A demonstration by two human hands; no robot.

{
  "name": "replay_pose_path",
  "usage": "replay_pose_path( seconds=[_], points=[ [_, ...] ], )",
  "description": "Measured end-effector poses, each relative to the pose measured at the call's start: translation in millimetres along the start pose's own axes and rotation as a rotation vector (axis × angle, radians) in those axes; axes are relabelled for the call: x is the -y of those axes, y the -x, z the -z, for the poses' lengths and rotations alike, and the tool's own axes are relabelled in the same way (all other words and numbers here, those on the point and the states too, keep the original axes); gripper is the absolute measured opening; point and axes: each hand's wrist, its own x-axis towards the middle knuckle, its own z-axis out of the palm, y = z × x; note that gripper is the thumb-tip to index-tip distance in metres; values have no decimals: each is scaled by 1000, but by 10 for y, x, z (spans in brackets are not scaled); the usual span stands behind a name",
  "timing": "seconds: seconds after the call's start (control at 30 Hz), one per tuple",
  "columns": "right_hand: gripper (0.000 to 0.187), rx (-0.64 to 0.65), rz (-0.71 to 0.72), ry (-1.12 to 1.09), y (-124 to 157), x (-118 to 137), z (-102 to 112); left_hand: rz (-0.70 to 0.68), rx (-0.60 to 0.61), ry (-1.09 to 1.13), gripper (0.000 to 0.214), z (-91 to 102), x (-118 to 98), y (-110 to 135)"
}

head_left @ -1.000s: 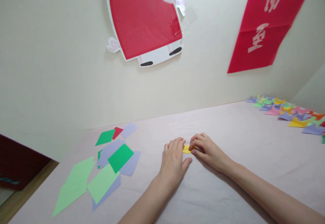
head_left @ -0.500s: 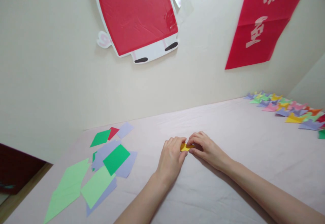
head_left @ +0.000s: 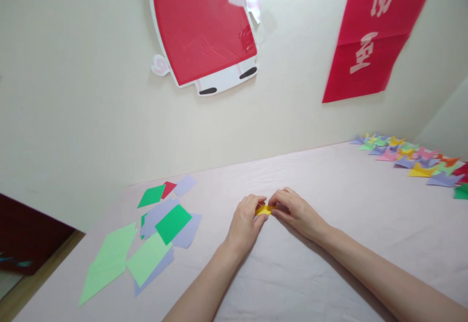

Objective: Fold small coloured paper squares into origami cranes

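Observation:
A small folded piece of yellow paper point(head_left: 263, 210) lies between my two hands, low over the pale pink sheet point(head_left: 292, 273). My left hand point(head_left: 245, 217) grips its left end, with the thumb in front and the fingers curled behind. At its right end my right hand point(head_left: 294, 210) pinches the paper between thumb and fingertips. Fingers cover parts of the paper, so its full folded shape cannot be made out.
Loose paper sheets lie at the left, among them a dark green one point(head_left: 173, 224), a light green one point(head_left: 109, 258) and a red one point(head_left: 168, 189). Rows of folded paper pieces point(head_left: 420, 159) stand at the far right. Behind rises a wall point(head_left: 292, 117) with a red banner point(head_left: 365, 44).
The view has shifted slightly, so the wall decorations appear lower and the sheets further right. My hands stay on the yellow paper; my right fingers have closed a little more over its right end.

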Motion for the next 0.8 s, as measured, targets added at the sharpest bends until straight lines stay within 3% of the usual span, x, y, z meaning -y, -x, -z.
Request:
replay_pose_path(
  seconds=[0.37,0.57,0.8],
  points=[
    [8,25,46,69,-21,9,9,2,-34,28,23,9,-29,-21],
    [11,-12,11,-40,-5,23,2,6,-47,-42,8,21,-61,21],
    [11,-29,-12,-92,9,-12,-38,55,-108,-30,12,53,-103,139]
  ],
)
